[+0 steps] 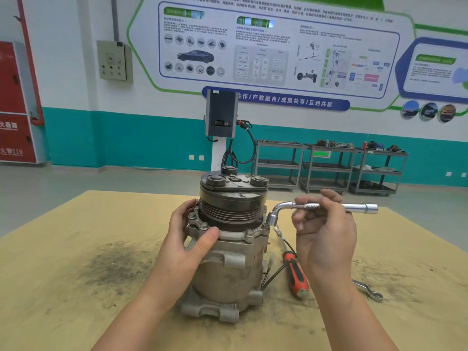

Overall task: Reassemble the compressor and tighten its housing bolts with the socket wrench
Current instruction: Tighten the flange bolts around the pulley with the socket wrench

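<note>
The grey compressor [233,272] stands upright in the middle of the table, its black pulley and clutch plate [231,198] on top. Several housing bolts [249,233] ring the flange below the pulley. My left hand [188,239] grips the flange on the left side, thumb across the front. My right hand [323,229] holds the long arm of a chrome L-shaped socket wrench [286,206]. Its short end [272,219] points down onto a bolt at the flange's right edge.
An orange and black screwdriver [296,274] lies on the yellow, stained table [76,249] right of the compressor. A ring spanner [369,291] lies further right. Black wires [272,276] trail from the compressor's right side. Grey shelf carts [329,168] stand by the far wall.
</note>
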